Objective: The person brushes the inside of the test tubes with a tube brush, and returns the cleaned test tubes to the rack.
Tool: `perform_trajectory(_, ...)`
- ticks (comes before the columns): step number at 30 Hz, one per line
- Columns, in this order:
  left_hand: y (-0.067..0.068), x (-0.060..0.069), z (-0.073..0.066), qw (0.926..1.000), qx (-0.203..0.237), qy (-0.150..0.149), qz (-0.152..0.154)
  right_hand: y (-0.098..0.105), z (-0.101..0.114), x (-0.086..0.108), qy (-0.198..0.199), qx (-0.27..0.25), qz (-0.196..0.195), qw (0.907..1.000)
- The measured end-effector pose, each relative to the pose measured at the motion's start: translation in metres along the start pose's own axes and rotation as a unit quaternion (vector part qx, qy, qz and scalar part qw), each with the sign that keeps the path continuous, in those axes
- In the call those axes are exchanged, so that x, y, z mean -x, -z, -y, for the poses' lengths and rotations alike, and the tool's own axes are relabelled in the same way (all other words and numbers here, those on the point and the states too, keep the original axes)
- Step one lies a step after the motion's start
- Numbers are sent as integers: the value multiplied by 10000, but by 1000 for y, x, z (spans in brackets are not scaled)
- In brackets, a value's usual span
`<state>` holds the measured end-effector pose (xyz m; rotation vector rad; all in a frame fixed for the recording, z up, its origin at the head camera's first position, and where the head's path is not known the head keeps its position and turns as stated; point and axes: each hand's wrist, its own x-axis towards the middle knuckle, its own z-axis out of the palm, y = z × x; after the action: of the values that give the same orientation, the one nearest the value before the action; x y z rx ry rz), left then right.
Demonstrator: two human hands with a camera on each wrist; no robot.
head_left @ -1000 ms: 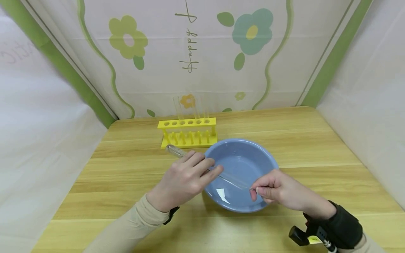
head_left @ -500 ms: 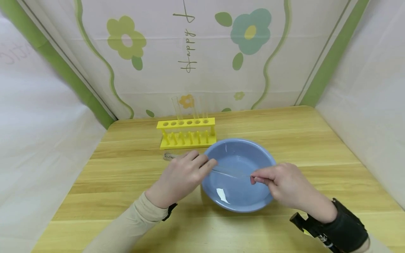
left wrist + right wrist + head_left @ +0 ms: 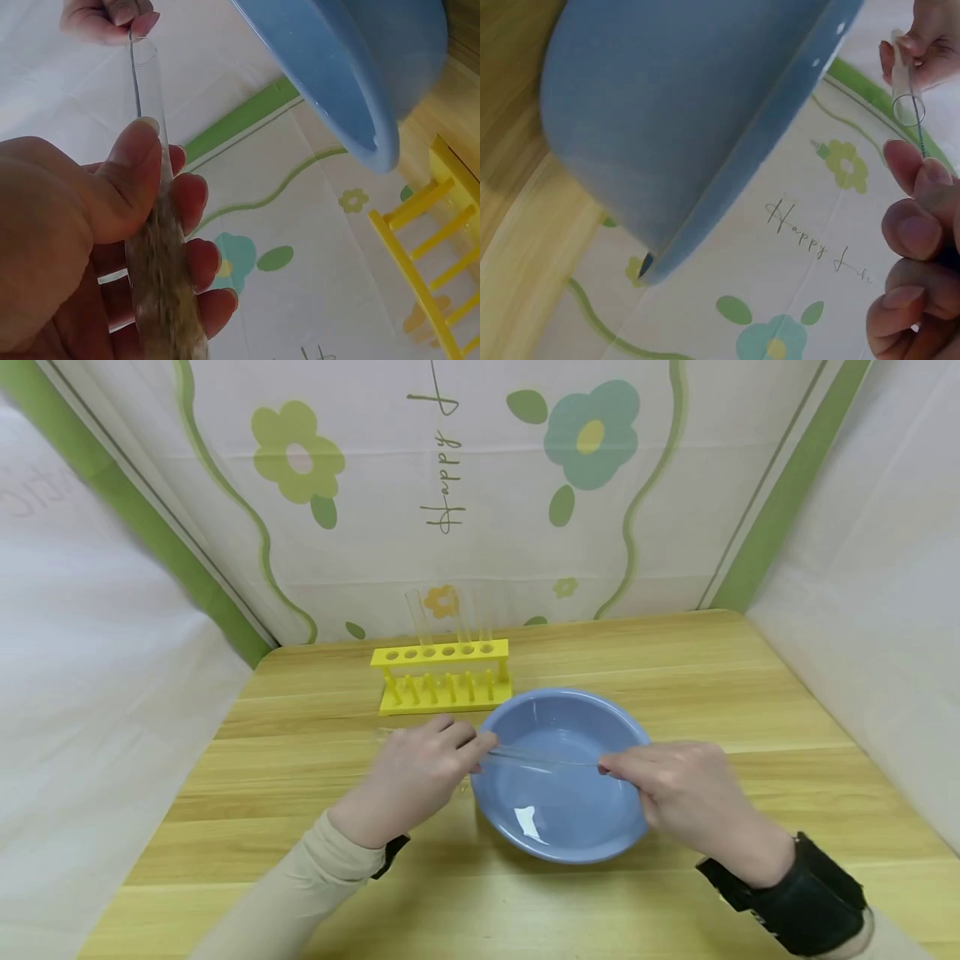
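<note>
My left hand (image 3: 414, 777) grips a clear glass test tube (image 3: 151, 82), its fingers and thumb wrapped round it. Inside the tube, the bristles of a test tube brush (image 3: 166, 292) show as a brownish, blurred mass. The brush's twisted wire stem (image 3: 921, 135) comes out of the open mouth. My right hand (image 3: 686, 785) pinches the end of that stem between thumb and forefinger. Tube and stem lie nearly level over the blue basin (image 3: 562, 814), with the mouth toward the right hand. In the head view the tube's closed end is faint and blurred.
Behind the hands stands a yellow test tube rack (image 3: 446, 704) with pegs and holes, holding several upright glass tubes (image 3: 420, 620). The basin sits just in front of its right end on the wooden table (image 3: 300, 777). A patterned curtain (image 3: 480, 552) encloses the back.
My right hand has moved up and slightly right, its back turning upward. My left hand has shifted a little left, and the tube has gone from slanted to nearly level.
</note>
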<state>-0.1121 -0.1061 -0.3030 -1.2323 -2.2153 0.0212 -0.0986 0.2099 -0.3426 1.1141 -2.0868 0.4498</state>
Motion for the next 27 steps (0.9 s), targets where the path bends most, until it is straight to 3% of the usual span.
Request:
perform_trajectory(7, 3, 5, 7, 9997, 68, 47, 213, 6, -4, 6, 55, 259, 145, 9995)
perform_trajectory(16, 4, 9, 13, 9991, 278, 259, 212, 9, -15, 13, 405, 687, -325, 9963)
perform_trajectory(27, 5, 14, 17, 9979, 397, 444, 273, 13, -21, 16, 480, 897, -476, 9937)
